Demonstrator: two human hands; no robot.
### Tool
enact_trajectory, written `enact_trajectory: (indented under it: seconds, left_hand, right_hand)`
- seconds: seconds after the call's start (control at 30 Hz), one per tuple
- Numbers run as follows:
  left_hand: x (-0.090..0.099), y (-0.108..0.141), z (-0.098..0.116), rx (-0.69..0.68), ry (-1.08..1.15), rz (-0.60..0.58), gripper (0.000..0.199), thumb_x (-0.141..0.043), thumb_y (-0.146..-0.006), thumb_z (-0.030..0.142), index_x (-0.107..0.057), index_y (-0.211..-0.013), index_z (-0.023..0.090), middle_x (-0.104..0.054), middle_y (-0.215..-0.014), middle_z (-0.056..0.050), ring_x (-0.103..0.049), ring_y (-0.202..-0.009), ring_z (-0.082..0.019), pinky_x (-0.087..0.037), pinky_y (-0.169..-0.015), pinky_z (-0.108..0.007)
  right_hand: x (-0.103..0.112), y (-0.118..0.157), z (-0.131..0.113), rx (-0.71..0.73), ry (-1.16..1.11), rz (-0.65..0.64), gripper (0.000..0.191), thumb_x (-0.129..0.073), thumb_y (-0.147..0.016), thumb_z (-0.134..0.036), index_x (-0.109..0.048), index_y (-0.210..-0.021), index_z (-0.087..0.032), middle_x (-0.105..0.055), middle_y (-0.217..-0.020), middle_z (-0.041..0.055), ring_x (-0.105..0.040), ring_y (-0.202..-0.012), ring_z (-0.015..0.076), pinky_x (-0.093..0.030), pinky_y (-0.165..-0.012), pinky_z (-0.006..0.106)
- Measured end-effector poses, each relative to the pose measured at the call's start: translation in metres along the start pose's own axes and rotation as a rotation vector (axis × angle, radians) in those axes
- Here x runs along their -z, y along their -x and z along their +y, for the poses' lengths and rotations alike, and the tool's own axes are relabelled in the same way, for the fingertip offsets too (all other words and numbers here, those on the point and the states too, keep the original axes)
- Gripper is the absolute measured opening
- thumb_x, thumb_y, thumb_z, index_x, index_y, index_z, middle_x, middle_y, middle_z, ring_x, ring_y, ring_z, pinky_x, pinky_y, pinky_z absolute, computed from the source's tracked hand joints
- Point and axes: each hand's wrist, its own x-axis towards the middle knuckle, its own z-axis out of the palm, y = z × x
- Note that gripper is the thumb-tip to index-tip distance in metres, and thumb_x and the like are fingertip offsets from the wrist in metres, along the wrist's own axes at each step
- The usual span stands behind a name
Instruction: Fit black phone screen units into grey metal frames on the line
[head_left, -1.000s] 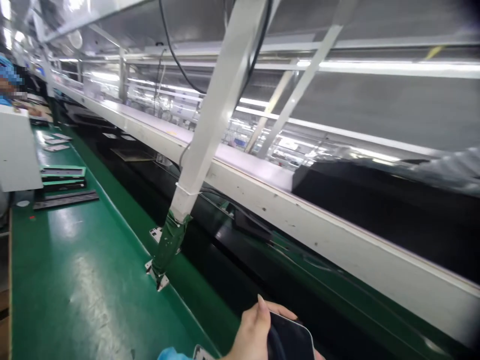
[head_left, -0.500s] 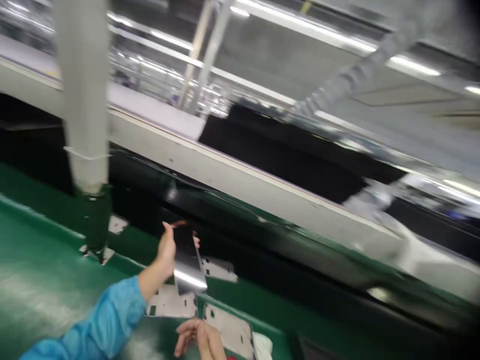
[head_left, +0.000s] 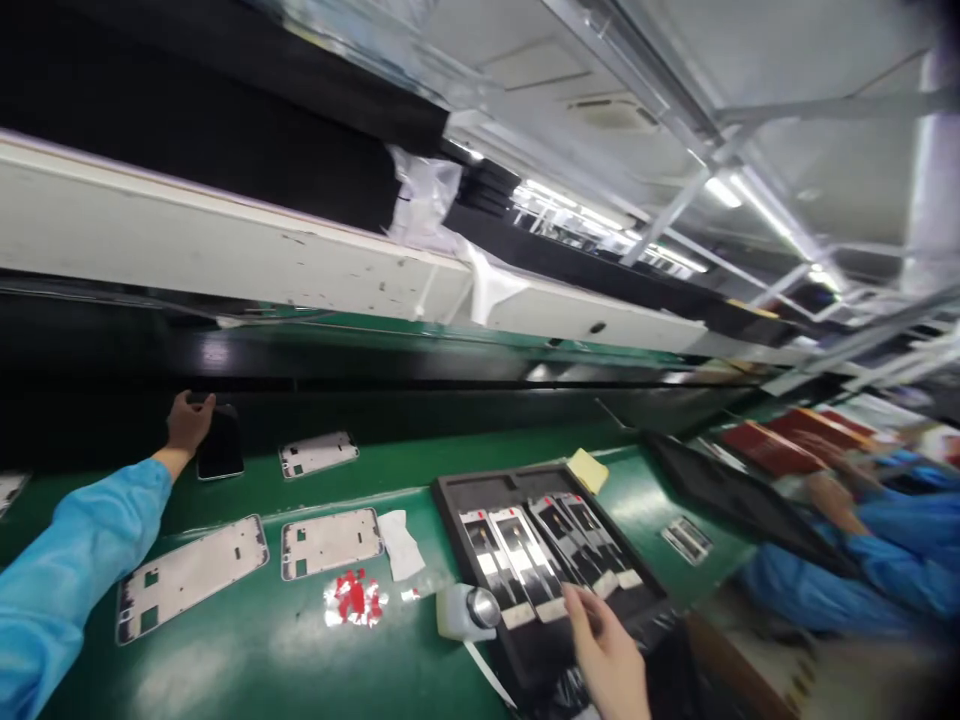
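My left hand (head_left: 189, 424) is closed at the upper left edge of a dark phone screen (head_left: 221, 445), low over the far strip of the green bench. My right hand (head_left: 606, 640) reaches over a black foam tray (head_left: 469, 488), fingertips apart near the white lower ends of the screens in it. Several screens (head_left: 517, 555) lie there side by side, with red tabs on top. Whether my right fingers touch one is unclear. Pale phone frames lie on the bench: one (head_left: 199, 575) near my left sleeve, one (head_left: 334, 540) beside it, one (head_left: 319, 455) farther back.
A bottle with a metal cap (head_left: 466, 610) stands against the tray's left edge. Near it are red tabs (head_left: 356, 598) and a white wipe (head_left: 401, 545). A yellow pad (head_left: 587, 470) sits behind the tray. At right, a co-worker's blue sleeves (head_left: 892, 560) show. A white shelf beam (head_left: 300, 245) crosses above.
The view has swung right, bringing the tray and co-worker into sight. My left hand has lowered the raised screen towards the bench surface. My right hand has moved from near the frames to the tray.
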Motion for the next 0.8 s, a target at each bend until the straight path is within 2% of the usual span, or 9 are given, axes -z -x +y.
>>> enact_trajectory:
  seconds: [0.03,0.13,0.2,0.27,0.37,0.43,0.6,0.73,0.8]
  left_hand:
    - [-0.006,-0.001,0.002,-0.061,-0.082,-0.029,0.061,-0.068,-0.099,0.034,-0.049,-0.152,0.011,-0.056,-0.149,-0.016,-0.046,-0.145,-0.042,-0.036,-0.122,-0.06]
    - [-0.026,0.001,0.009,-0.2,-0.3,-0.131,0.08,-0.069,-0.098,0.035,-0.031,-0.163,0.007,-0.037,-0.165,-0.022,-0.031,-0.155,-0.046,-0.029,-0.127,-0.059]
    - [-0.038,0.009,0.015,-0.248,-0.44,-0.18,0.085,-0.064,-0.101,0.036,-0.021,-0.165,0.001,-0.028,-0.168,-0.028,-0.027,-0.156,-0.046,-0.029,-0.128,-0.058]
    - [-0.05,0.022,0.021,-0.301,-0.586,-0.233,0.088,-0.059,-0.103,0.041,-0.015,-0.166,-0.001,-0.023,-0.169,-0.032,-0.021,-0.158,-0.049,-0.024,-0.127,-0.066]
    - [-0.069,0.052,0.028,-0.456,-0.8,-0.419,0.099,-0.063,-0.097,0.057,-0.017,-0.17,0.007,-0.021,-0.172,-0.029,-0.012,-0.161,-0.05,-0.006,-0.123,-0.078]
    - [-0.082,0.074,0.031,-0.563,-0.909,-0.58,0.11,-0.07,-0.089,0.064,-0.019,-0.171,0.012,-0.025,-0.172,-0.026,-0.015,-0.16,-0.049,0.0,-0.123,-0.077]
    - [-0.111,0.108,0.031,-0.737,-1.019,-0.779,0.11,-0.071,-0.088,0.06,-0.017,-0.172,0.013,-0.036,-0.168,-0.022,-0.028,-0.158,-0.044,-0.005,-0.128,-0.068]
    - [-0.125,0.11,0.041,-0.814,-0.994,-0.778,0.09,-0.063,-0.096,0.048,-0.027,-0.169,0.009,-0.055,-0.152,-0.024,-0.05,-0.145,-0.038,-0.021,-0.128,-0.06]
    - [-0.117,0.111,0.048,-0.829,-0.959,-0.757,0.085,-0.06,-0.096,0.043,-0.03,-0.167,0.006,-0.06,-0.145,-0.026,-0.055,-0.139,-0.039,-0.03,-0.124,-0.058]
  right_hand:
    - [-0.004,-0.014,0.015,0.0,0.003,-0.038,0.062,-0.051,-0.079,-0.079,-0.068,-0.091,-0.021,-0.075,-0.097,0.0181,-0.075,-0.095,0.0402,-0.06,-0.087,0.053]
    - [-0.025,-0.038,0.043,0.037,0.042,-0.093,0.066,-0.052,-0.076,-0.075,-0.069,-0.098,-0.016,-0.072,-0.108,0.0236,-0.07,-0.11,0.0428,-0.053,-0.102,0.055]
    - [-0.039,-0.04,0.049,0.039,0.092,-0.089,0.074,-0.05,-0.077,-0.073,-0.071,-0.108,-0.01,-0.068,-0.117,0.0269,-0.062,-0.119,0.0467,-0.047,-0.106,0.061]
    - [-0.049,-0.036,0.049,0.033,0.167,-0.085,0.084,-0.047,-0.078,-0.075,-0.071,-0.119,-0.006,-0.064,-0.125,0.0285,-0.056,-0.121,0.0501,-0.043,-0.103,0.067]
    - [-0.054,-0.029,0.048,0.08,0.319,-0.083,0.091,-0.038,-0.084,-0.08,-0.07,-0.13,-0.009,-0.061,-0.133,0.0245,-0.054,-0.121,0.0474,-0.043,-0.098,0.066]
    - [-0.055,-0.028,0.051,0.118,0.397,-0.065,0.093,-0.029,-0.088,-0.082,-0.07,-0.131,-0.011,-0.061,-0.135,0.022,-0.055,-0.122,0.0443,-0.043,-0.098,0.063]
    - [-0.059,-0.031,0.054,0.11,0.465,-0.063,0.097,-0.022,-0.09,-0.081,-0.065,-0.139,-0.009,-0.057,-0.146,0.0231,-0.052,-0.132,0.0425,-0.038,-0.105,0.062]
    - [-0.058,-0.03,0.049,0.063,0.482,-0.081,0.09,-0.027,-0.091,-0.071,-0.059,-0.144,-0.006,-0.056,-0.149,0.0226,-0.052,-0.132,0.0412,-0.036,-0.108,0.061]
    - [-0.056,-0.029,0.046,0.049,0.482,-0.078,0.081,-0.03,-0.093,-0.063,-0.059,-0.143,-0.005,-0.058,-0.146,0.023,-0.054,-0.129,0.0406,-0.036,-0.107,0.06]
